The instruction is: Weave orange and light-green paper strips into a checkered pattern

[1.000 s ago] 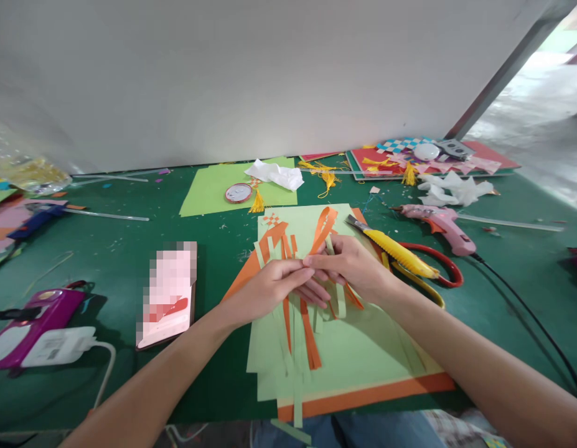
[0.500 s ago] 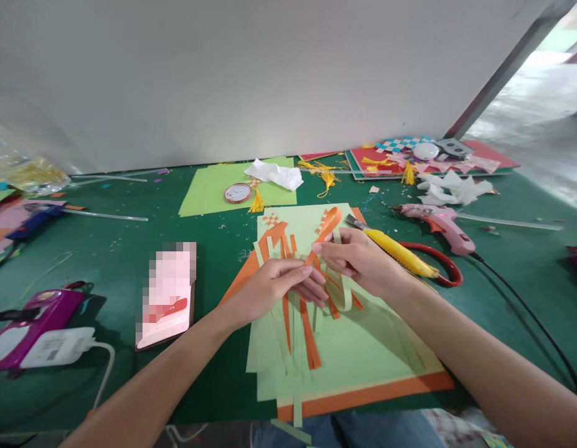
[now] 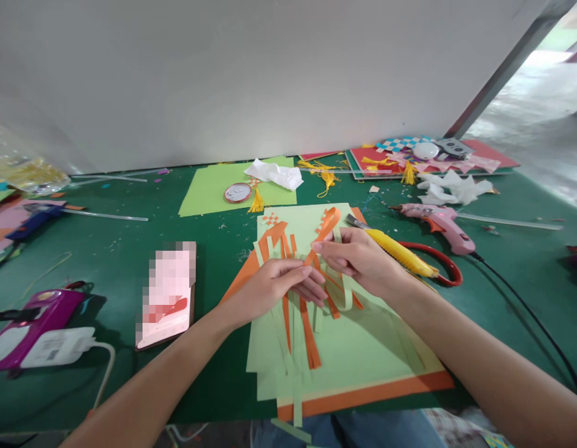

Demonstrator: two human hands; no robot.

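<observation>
In the head view, the orange strip [image 3: 330,225] is bent into a loop above the pale green sheets [image 3: 372,354]. The right hand [image 3: 363,256] has its grip pinched on it; the left hand [image 3: 281,283] has its grip closed lower down the same strip. A light, flat pinch with edges aligned should avoid creases, and the green strip [image 3: 347,292] hanging beside it is best held clear.
</observation>
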